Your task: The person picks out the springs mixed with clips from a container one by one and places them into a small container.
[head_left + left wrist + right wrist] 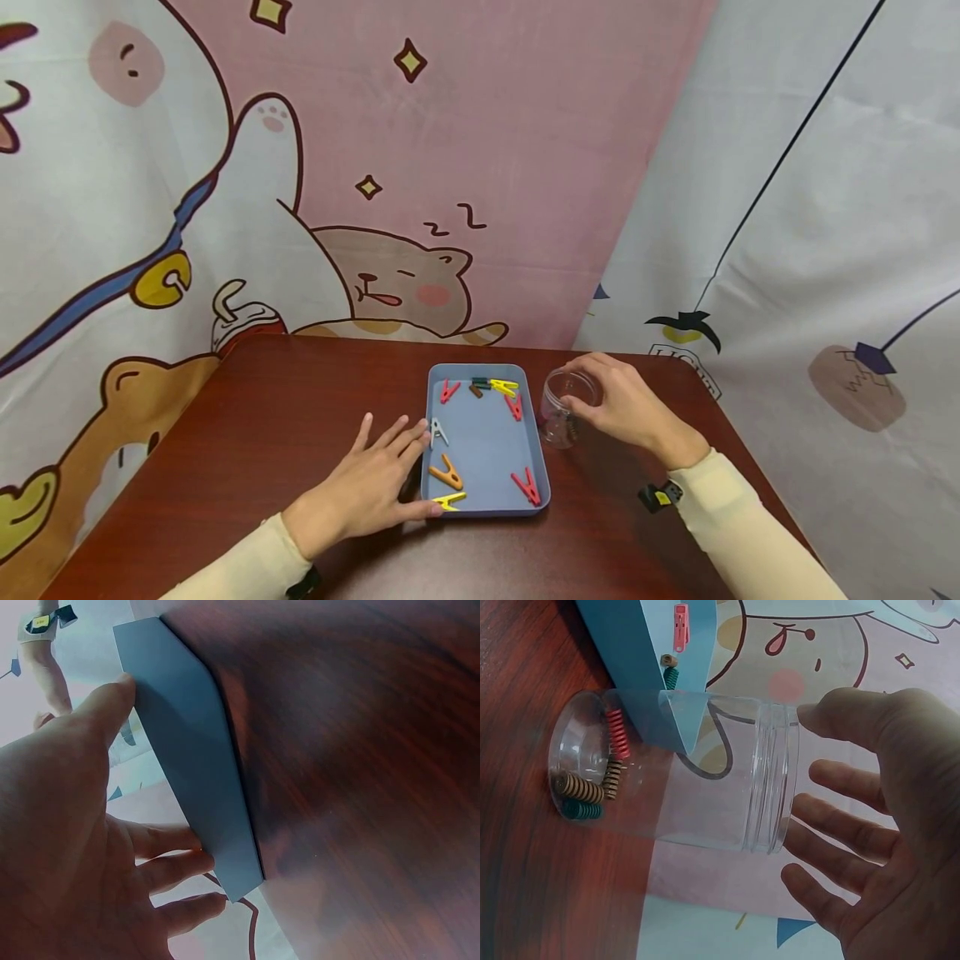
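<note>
"The left hand (371, 479)?"
"Fingers spread wide, touching the blue-grey rectangular tray (487, 454) of colourful clips (447, 474)."
"And the right hand (630, 410)?"
"Fingers parted at the rim of the transparent cylindrical jar (559, 427), just beside the tray, coil springs (581, 788) inside; whether gripping, I can't tell."

We see a dark reddish-brown, wood-grained tabletop (322, 387) with a printed backdrop (555, 167) behind it. On its pink part we find yellow four-pointed stars (410, 61) and a sleeping animal (397, 292) near two Z shapes (471, 217). Further left we have a white figure (255, 200) with a yellow bell (153, 287), and on the right a hanging bulb shape (851, 396).
</note>
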Demonstrator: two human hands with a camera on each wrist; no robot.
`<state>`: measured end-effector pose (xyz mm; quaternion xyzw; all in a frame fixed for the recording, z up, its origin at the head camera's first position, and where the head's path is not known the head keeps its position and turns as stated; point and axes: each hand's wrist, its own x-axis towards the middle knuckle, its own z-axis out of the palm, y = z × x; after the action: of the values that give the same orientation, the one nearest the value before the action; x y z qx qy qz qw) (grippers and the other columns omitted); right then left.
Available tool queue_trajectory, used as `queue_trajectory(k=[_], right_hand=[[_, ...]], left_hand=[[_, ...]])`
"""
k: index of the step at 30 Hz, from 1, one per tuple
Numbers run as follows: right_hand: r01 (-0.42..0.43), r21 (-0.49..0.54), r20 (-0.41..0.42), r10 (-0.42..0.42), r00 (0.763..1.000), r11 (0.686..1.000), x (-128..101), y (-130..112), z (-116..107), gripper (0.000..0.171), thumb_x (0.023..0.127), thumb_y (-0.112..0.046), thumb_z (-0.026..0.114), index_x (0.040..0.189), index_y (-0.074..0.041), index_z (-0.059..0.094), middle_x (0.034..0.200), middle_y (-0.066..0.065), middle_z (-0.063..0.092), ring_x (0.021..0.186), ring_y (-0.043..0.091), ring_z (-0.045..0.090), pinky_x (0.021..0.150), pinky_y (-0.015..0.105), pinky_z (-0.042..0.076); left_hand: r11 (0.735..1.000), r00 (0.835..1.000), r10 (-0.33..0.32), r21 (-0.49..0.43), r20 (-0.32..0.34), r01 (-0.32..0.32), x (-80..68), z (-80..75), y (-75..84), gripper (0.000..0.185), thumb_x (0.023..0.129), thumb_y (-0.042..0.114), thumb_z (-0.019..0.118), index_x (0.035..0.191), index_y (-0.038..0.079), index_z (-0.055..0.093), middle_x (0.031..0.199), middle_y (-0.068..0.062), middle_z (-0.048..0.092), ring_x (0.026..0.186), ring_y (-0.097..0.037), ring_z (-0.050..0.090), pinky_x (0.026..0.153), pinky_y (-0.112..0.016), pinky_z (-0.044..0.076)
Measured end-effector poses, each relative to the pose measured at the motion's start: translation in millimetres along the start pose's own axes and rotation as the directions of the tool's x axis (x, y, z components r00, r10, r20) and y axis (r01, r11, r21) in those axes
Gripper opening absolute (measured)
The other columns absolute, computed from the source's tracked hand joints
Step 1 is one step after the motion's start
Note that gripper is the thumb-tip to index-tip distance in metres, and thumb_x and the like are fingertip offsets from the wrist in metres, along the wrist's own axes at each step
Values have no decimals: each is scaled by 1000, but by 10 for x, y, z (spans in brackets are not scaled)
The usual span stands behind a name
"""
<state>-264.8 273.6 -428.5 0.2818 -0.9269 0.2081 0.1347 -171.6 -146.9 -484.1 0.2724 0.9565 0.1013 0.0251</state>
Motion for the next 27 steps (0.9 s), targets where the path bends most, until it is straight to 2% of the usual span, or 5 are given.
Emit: queue_trajectory(k=[6,11,17,22,27], right_hand=[[-2,1,-4,2,1000,1000,-2,-26,3,42,100,-23,94,138,-13,81,138,9,80,123,31,80,103,57,70],[-18,-17,10,18,1000,1000,12,-86,11,41,100,-26,94,139,-17,82,144,7,78,133,34,77,110,63,67],[7,-53,8,-6,1000,999,61,-199,10,42,100,-28,94,139,-20,82,148,6,77,134,34,77,108,63,66],[78,-97,27,-76,997,992,152,-313,24,49,99,-28,95,145,-18,80,147,5,77,120,28,79,102,55,68],[109,-133,62,-101,993,985,271,-463,58,57,97,-29,97,150,-17,78,145,6,78,104,19,71,96,49,65]], left_hand=[[1000,1000,4,3,-1,-4,-9,-23,9,107,102,84,70,175,7,53,188,-11,45,178,-42,38,139,-86,17],[1000,1000,-1,9,6,1,4,-7,6,108,102,85,68,175,8,53,189,-11,43,178,-41,37,140,-85,16],[1000,1000,1,8,10,-1,16,-9,11,107,102,84,69,176,8,52,189,-11,42,178,-43,37,140,-85,15],[1000,1000,2,11,16,-2,11,-16,11,107,103,84,68,175,7,52,189,-11,43,178,-43,37,140,-85,15],[1000,1000,1,18,14,-1,3,-14,14,107,103,85,67,175,8,52,189,-12,43,178,-43,37,140,-85,16]])
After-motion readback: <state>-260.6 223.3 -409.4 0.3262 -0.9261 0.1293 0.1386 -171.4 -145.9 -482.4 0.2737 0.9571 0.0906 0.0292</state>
